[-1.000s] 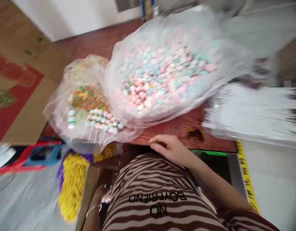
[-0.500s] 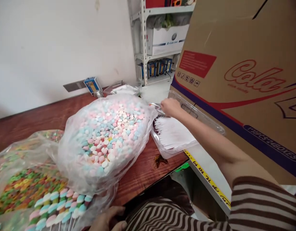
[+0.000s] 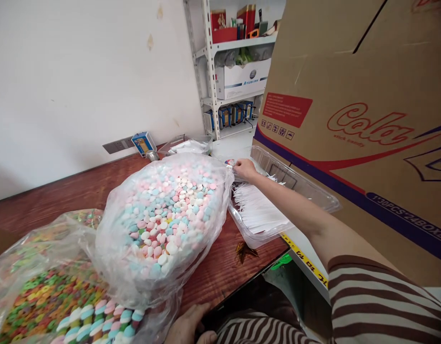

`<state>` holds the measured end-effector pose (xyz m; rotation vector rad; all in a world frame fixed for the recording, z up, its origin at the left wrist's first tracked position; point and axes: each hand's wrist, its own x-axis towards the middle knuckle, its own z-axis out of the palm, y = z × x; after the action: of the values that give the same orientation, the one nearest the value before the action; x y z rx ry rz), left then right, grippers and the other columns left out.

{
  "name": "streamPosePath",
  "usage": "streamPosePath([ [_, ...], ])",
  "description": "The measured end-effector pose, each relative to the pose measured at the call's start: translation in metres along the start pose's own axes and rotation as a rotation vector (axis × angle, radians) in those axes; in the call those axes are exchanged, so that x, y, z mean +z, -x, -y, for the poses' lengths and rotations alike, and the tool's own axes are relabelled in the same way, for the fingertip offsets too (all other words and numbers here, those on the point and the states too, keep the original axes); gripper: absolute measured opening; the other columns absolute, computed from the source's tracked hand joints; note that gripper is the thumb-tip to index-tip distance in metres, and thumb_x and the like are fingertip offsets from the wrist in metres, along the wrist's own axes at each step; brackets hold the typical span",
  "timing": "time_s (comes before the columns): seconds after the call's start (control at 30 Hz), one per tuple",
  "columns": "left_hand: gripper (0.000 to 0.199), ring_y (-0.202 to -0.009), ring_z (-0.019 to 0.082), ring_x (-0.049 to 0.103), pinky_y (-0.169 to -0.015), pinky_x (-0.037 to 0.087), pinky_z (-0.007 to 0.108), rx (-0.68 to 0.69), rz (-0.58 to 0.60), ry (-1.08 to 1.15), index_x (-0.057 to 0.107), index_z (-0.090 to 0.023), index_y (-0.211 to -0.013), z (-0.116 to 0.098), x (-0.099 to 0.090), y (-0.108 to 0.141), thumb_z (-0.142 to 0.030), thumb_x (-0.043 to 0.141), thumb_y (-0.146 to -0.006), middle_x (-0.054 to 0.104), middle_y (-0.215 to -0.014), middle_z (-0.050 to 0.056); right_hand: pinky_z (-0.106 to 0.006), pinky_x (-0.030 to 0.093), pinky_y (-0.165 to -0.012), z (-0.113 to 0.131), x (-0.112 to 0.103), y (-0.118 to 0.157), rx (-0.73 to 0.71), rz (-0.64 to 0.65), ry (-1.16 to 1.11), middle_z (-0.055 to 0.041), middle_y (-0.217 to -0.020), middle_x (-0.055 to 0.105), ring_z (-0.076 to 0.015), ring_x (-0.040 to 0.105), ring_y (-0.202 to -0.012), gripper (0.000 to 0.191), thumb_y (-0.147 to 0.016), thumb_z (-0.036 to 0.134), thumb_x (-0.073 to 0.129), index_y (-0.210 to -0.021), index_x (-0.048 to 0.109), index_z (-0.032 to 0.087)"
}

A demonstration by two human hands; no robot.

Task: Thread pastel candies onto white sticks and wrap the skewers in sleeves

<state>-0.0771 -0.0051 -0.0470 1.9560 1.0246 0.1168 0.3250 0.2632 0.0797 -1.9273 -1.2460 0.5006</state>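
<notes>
My right hand reaches over a clear plastic tray of thin white sticks. Its fingers are closed on a clear plastic wrapper with a small coloured print, at the tray's far left corner. My left hand rests low at the table's front edge, thumb and fingers apart, holding nothing visible. Left of the tray sits a large clear bag of pastel candies. Nearer lie an open bag of coloured ring candies and several skewers of threaded candies.
A tall cardboard box stands along the right, behind the tray's open lid. Gold twist ties lie near the table edge. A small blue box sits by the wall. White shelving rises at the back.
My view has shifted, so the table scene sits lower and slightly right. My right hand has drawn slightly toward the tray's far left corner with the wrapper. My left hand stays by the table edge.
</notes>
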Motion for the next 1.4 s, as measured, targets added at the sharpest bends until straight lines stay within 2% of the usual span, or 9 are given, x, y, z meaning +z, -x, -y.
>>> streamPosePath([
  [0.2, 0.055, -0.099, 0.026, 0.07, -0.093, 0.055, 0.038, 0.083, 0.081, 0.226, 0.069, -0.026, -0.136, -0.061, 0.002, -0.022, -0.044, 0.075, -0.084, 0.075, -0.118, 0.012, -0.025, 0.061, -0.067, 0.033, -0.038, 0.06, 0.019, -0.074, -0.6, -0.0033, -0.086, 0.073, -0.015, 0.071, -0.079, 0.006, -0.092, 0.024, 0.064, -0.089, 0.062, 0.02],
  [0.27, 0.065, -0.113, 0.029, 0.067, -0.099, 0.053, 0.041, 0.087, 0.028, 0.554, 0.064, -0.028, -0.142, -0.087, 0.008, -0.033, -0.049, 0.078, -0.082, 0.067, -0.139, 0.014, -0.024, 0.061, -0.069, 0.042, -0.033, 0.109, -0.007, 0.009, -0.745, -0.0023, -0.082, 0.073, -0.0138, 0.071, -0.076, 0.009, -0.088, 0.023, 0.066, -0.083, 0.059, 0.021],
  [0.33, 0.094, -0.127, 0.033, 0.062, -0.103, 0.052, 0.043, 0.144, -0.003, 0.972, 0.057, -0.032, -0.148, -0.113, 0.013, -0.047, -0.051, 0.093, -0.063, 0.057, -0.153, 0.014, -0.026, 0.062, -0.066, 0.045, -0.017, 0.167, -0.005, 0.153, -0.855, -0.0019, -0.076, 0.072, -0.0139, 0.07, -0.068, 0.011, -0.083, 0.026, 0.07, -0.082, 0.06, 0.021],
  [0.4, 0.09, -0.136, 0.032, 0.056, -0.111, 0.047, 0.043, 0.238, -0.258, 1.278, 0.063, -0.032, -0.141, -0.134, 0.01, -0.06, -0.053, 0.094, -0.06, 0.056, -0.153, 0.012, -0.027, 0.06, -0.06, 0.041, 0.004, 0.223, 0.047, 0.457, -1.108, -0.0012, -0.074, 0.074, -0.0139, 0.067, -0.058, 0.022, -0.077, 0.031, 0.079, -0.086, 0.062, 0.021],
  [0.53, 0.042, -0.117, 0.023, 0.067, -0.108, 0.05, 0.037, 0.264, -0.909, 1.452, 0.075, -0.023, -0.109, -0.143, -0.015, -0.065, -0.042, 0.088, -0.074, 0.075, -0.117, 0.007, -0.024, 0.054, -0.058, 0.025, 0.031, 0.29, 0.028, 0.694, -1.119, 0.0009, -0.078, 0.074, -0.0134, 0.066, -0.064, 0.031, -0.071, 0.035, 0.088, -0.09, 0.067, 0.022],
  [0.67, 0.039, -0.085, 0.016, 0.071, -0.085, 0.057, 0.028, 0.092, -1.02, 1.36, 0.074, -0.019, -0.096, -0.112, -0.033, -0.038, -0.032, 0.095, -0.065, 0.076, -0.091, 0.002, -0.029, 0.055, -0.073, 0.014, 0.037, 0.291, 0.033, 0.846, -0.992, -0.0045, -0.101, 0.077, -0.0174, 0.07, -0.085, 0.037, -0.073, 0.04, 0.086, -0.103, 0.072, 0.022],
  [0.8, 0.036, -0.061, 0.01, 0.062, -0.062, 0.052, 0.022, -0.089, -1.009, 1.22, 0.074, -0.016, -0.082, -0.083, -0.035, -0.012, -0.035, 0.096, -0.062, 0.07, -0.071, -0.001, -0.033, 0.054, -0.078, 0.013, 0.045, 0.282, -0.023, 0.886, -0.847, -0.0035, -0.089, 0.076, -0.0183, 0.068, -0.081, 0.033, -0.076, 0.046, 0.082, -0.096, 0.074, 0.021],
  [1.0, 0.04, -0.07, 0.014, 0.066, -0.071, 0.054, 0.026, -0.078, -0.967, 1.164, 0.078, -0.013, -0.085, -0.082, -0.031, -0.006, -0.041, 0.095, -0.062, 0.075, -0.077, 0.005, -0.031, 0.049, -0.069, 0.021, 0.068, 0.295, -0.15, 0.784, -0.773, -0.0013, -0.076, 0.07, -0.017, 0.061, -0.07, 0.03, -0.079, 0.049, 0.078, -0.081, 0.07, 0.021],
  [1.4, 0.047, -0.053, 0.006, 0.048, -0.057, 0.042, 0.021, -0.084, -1.145, 1.271, 0.062, -0.015, -0.06, -0.077, -0.019, -0.029, -0.045, 0.098, -0.054, 0.057, -0.053, -0.005, -0.028, 0.042, -0.063, 0.014, 0.088, 0.297, -0.164, 0.701, -0.706, 0.0012, -0.067, 0.06, -0.0152, 0.051, -0.066, 0.037, -0.082, 0.054, 0.074, -0.07, 0.064, 0.02],
])
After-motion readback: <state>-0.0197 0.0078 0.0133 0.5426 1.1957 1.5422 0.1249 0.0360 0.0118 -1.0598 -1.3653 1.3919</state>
